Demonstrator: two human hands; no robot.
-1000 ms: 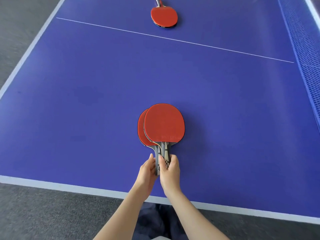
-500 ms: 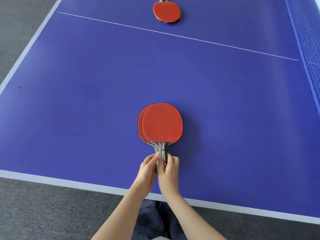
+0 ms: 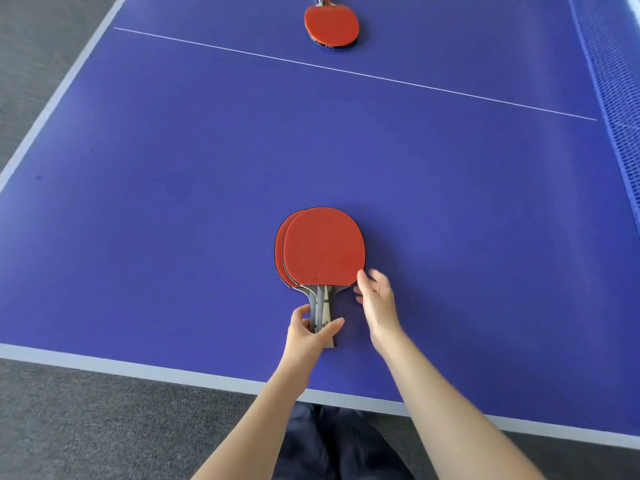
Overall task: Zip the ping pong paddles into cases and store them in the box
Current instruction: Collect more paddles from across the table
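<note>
I see 2 red paddles stacked on table [image 3: 173, 202] near its front edge: top paddle [image 3: 323, 245] offset right over lower paddle [image 3: 280, 251]. L hand [image 3: 308, 332] curls thumb + fingers round both handles. R hand [image 3: 375, 299] is loose, fingers spread, blurred, thumb at top blade's edge, gripping nothing. 3rd paddle [image 3: 331, 26] lies well apart, past the white line.

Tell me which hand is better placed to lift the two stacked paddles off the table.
Left. The left hand grips the handles of the stacked paddles; the right hand is open beside the blade edge, holding nothing.
</note>
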